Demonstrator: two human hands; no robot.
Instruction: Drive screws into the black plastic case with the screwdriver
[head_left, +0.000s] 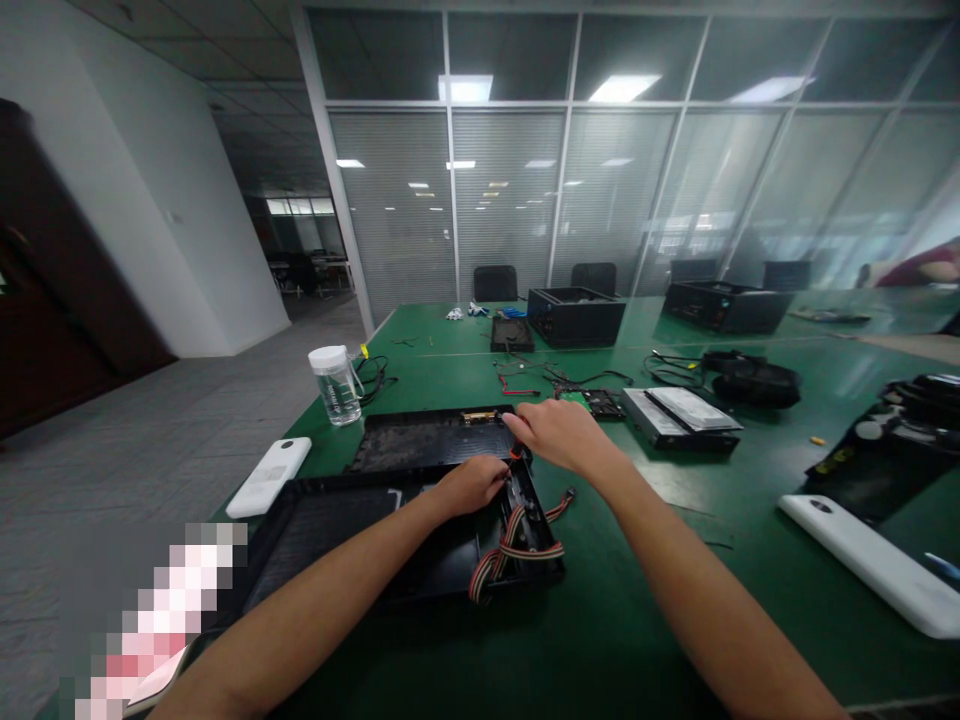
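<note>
A black computer case panel [330, 520], shaped like a shallow tray, lies in front of me on the green table. My right hand [559, 432] is closed around a screwdriver [516, 454], held upright over the panel's far right corner; only a little of its black and orange handle shows. Close to the screwdriver's lower end, my left hand [474, 485] has its fingers pinched together, and what they hold is hidden. A striped ribbon cable [514, 550] loops over the panel's right end. Just behind lies a second black panel [420, 440] with a brass-coloured strip.
A water bottle [335, 385] and a white power bank [270, 477] stand left. Right are drives [682, 415], a black pouch [754, 380], another white power bank [870, 560] and a dark bag [885, 450]. Computer cases [576, 316] and loose cables [585, 380] lie farther back.
</note>
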